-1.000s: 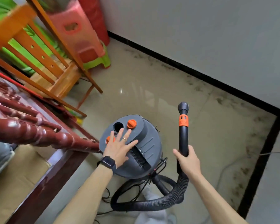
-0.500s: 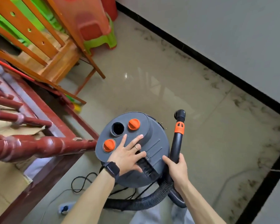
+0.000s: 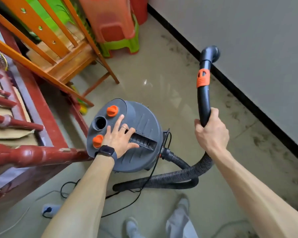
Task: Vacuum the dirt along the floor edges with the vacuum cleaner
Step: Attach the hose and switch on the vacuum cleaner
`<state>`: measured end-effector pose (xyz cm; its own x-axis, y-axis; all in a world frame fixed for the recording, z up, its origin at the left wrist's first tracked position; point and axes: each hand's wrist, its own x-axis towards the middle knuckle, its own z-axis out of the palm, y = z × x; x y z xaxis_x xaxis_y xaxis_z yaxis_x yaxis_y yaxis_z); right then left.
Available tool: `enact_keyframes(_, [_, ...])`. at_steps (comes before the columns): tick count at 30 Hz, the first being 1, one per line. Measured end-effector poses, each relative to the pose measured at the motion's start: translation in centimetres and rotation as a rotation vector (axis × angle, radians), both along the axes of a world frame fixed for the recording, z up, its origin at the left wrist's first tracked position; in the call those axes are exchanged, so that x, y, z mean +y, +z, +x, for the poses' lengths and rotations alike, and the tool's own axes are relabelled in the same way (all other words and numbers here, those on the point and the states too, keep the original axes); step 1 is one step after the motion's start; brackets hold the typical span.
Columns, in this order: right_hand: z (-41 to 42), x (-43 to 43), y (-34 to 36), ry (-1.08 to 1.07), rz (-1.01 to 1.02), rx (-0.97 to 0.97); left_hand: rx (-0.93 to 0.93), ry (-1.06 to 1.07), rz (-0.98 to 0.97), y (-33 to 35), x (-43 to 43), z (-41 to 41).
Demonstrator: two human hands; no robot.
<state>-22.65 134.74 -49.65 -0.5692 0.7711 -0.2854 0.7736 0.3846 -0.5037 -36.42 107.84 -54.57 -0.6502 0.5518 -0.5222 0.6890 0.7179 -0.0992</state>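
A grey drum vacuum cleaner [image 3: 141,152] with two orange knobs stands on the tiled floor. My left hand [image 3: 120,138] lies flat on its lid, fingers spread beside the carry handle, holding nothing. My right hand [image 3: 210,133] is closed around the black wand [image 3: 204,93], which has an orange collar and points up toward the wall. A ribbed black hose [image 3: 170,181] loops on the floor from the drum to the wand. Dark dirt [image 3: 258,140] streaks the floor along the black skirting.
A red wooden rail [image 3: 33,155] and frame stand close on the left. An orange wooden chair [image 3: 62,54] and stacked plastic stools [image 3: 117,31] fill the far left corner. A power strip [image 3: 48,209] and black cord lie on the floor near my feet.
My right hand has raised the wand and swung it rightward toward the wall. My left hand has stayed on the lid. The view has shifted closer to the stools.
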Motion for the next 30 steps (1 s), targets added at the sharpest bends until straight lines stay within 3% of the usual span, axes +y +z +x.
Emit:
enact_keyframes(5, [-4.8,3.8,3.8,0.138,0.167,0.153,0.007,0.184,-0.079,0.7,1.8,-1.7])
enact_keyframes(10, [-6.7,2.4,1.7,0.427,0.254,0.043,0.009,0.294,-0.127,1.1,1.6,-2.8])
enact_keyframes(15, [-6.4,-1.4,-1.8,0.391,0.003,-0.052,0.026,0.387,-0.052,0.6,0.8,-3.3])
enact_keyframes(21, [-10.1,-8.1,-3.8,0.267,-0.412,0.038,0.038,0.42,0.056,-0.4,0.6,-3.6])
enact_keyframes(26, [-12.3,-12.3,-6.5,0.169,-0.477,-0.002,0.054,0.402,0.191,-1.6,-0.7,-4.0])
enact_keyframes(30, [-12.7,-12.5,-6.9,0.081,-0.494,-0.051,-0.004,0.42,0.473,-1.0,-2.8,-4.7])
